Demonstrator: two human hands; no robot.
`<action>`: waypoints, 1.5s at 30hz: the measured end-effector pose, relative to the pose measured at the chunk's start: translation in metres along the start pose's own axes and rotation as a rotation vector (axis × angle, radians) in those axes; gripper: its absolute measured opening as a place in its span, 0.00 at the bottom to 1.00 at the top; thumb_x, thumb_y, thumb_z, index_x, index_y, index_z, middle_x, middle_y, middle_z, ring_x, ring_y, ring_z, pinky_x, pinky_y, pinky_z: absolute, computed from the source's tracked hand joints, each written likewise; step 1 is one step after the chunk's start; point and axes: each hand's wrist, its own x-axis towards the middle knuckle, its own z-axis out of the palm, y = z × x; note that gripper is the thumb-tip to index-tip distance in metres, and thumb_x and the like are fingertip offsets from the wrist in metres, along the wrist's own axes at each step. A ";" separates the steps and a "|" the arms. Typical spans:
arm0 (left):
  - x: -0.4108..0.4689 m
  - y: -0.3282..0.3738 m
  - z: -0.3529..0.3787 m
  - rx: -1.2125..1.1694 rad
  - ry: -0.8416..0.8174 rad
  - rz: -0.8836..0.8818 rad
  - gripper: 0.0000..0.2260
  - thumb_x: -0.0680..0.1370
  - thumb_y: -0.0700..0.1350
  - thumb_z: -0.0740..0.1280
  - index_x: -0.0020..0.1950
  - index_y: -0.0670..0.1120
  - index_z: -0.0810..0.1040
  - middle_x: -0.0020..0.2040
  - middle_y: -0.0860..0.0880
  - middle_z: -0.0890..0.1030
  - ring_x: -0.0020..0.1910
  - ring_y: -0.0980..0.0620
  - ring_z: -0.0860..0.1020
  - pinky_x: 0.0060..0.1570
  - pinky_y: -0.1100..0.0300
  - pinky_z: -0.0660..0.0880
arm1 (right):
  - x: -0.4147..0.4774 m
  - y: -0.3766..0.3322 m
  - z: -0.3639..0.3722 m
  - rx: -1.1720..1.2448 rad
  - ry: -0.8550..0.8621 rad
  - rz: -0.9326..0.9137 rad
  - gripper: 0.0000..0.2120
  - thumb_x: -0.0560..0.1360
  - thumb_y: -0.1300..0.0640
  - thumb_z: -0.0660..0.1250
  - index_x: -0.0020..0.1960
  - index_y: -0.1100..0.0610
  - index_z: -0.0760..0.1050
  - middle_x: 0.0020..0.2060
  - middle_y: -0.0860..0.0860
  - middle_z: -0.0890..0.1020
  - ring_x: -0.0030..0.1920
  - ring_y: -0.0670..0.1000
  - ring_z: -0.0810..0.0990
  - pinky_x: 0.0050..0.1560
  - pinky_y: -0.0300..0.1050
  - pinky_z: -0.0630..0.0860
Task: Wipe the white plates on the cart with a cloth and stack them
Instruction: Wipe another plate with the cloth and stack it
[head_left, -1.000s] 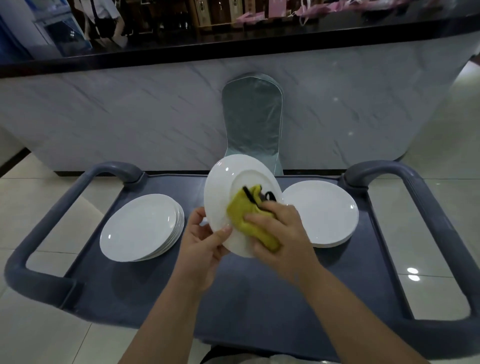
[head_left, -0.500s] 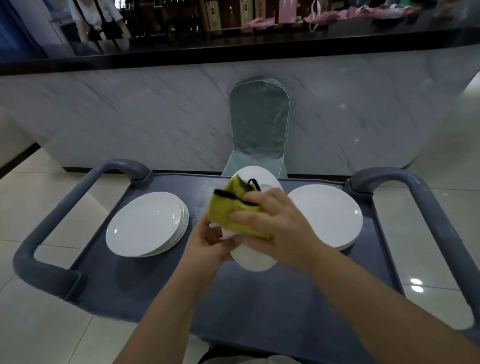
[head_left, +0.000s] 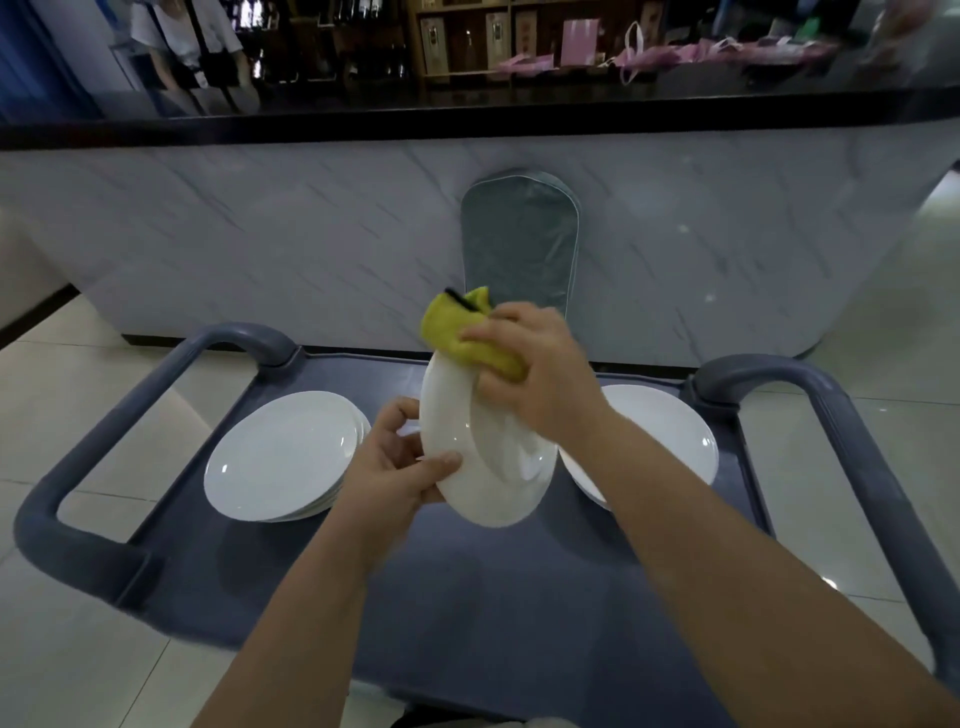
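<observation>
Above the cart (head_left: 519, 597): you hold one round white plate (head_left: 467, 447) tilted steeply on edge, lifted clear of the deck between the two stacks.
Left hand (head_left: 395, 462): your fingers curl behind the plate's lower left rim and your thumb lies across its front, so this hand grips the plate.
Right hand (head_left: 535, 374): your fingers are bunched round the yellow cloth (head_left: 452, 332), pressing it against the plate's upper edge.
Cloth: soft and crumpled, with a dark strip of trim showing at the top fold.
Plate surface: smooth, glossy glaze with a shallow well and a broad rim.
Left stack (head_left: 280, 457): several shallow round white plates lie flat on the cart's left side, near your left hand but apart from it.
Right stack (head_left: 665, 436): white plates lie flat on the right side, partly hidden by the held plate and your forearm. You cannot tell how many.
Cart deck: matte grey-blue plastic with a thick rounded loop handle at each end.
Beyond the cart: a round-topped chair back (head_left: 519, 244) in a sheeny grey-green cover stands against a marble-patterned bar (head_left: 260, 234) with a glossy black top.
</observation>
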 end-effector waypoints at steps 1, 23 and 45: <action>0.000 -0.002 0.002 -0.033 -0.001 -0.015 0.16 0.67 0.34 0.69 0.52 0.45 0.71 0.42 0.43 0.82 0.42 0.46 0.81 0.37 0.52 0.80 | 0.006 0.012 -0.003 0.027 0.013 0.106 0.19 0.68 0.49 0.67 0.58 0.49 0.81 0.56 0.50 0.77 0.54 0.55 0.74 0.59 0.45 0.69; 0.029 -0.039 0.015 -0.597 0.241 -0.195 0.12 0.77 0.32 0.60 0.55 0.46 0.74 0.49 0.45 0.85 0.44 0.51 0.84 0.37 0.58 0.81 | -0.119 -0.001 0.038 -0.111 0.128 0.146 0.19 0.70 0.54 0.66 0.60 0.48 0.76 0.56 0.52 0.75 0.51 0.54 0.71 0.58 0.41 0.67; 0.000 -0.013 -0.004 -0.129 -0.162 -0.157 0.16 0.67 0.33 0.70 0.50 0.46 0.73 0.44 0.43 0.83 0.41 0.47 0.82 0.33 0.54 0.79 | -0.063 0.067 -0.028 0.039 0.179 0.515 0.16 0.71 0.62 0.71 0.51 0.42 0.80 0.49 0.47 0.78 0.55 0.51 0.77 0.58 0.38 0.70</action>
